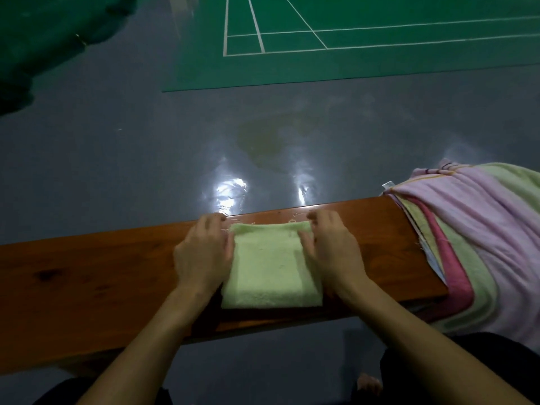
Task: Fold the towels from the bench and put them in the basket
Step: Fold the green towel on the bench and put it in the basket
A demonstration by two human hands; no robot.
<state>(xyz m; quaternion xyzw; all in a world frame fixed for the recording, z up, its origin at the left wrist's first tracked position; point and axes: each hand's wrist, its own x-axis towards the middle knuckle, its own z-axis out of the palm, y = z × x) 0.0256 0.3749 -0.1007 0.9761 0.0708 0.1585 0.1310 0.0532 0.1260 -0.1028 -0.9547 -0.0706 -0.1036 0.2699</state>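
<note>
On the bench [87, 267] | our hands [204, 252] [330, 247] pinch the green towel's [271, 270] far corners | risk: uneven pull skews the fold; pile [473, 238] may snag

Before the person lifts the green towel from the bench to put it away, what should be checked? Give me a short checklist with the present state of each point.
1. Green towel folded into a compact rectangle: ok.
2. Towel lies fully on the bench: ok, though its near edge is at the bench edge.
3. Left hand and right hand hold its far corners: ok.
4. Basket within reach: cannot tell, no basket in view.
5. Pile of towels at the bench's right end clear of the folded one: ok.
6. Pile stable: not ok, it hangs over the bench end.
</note>
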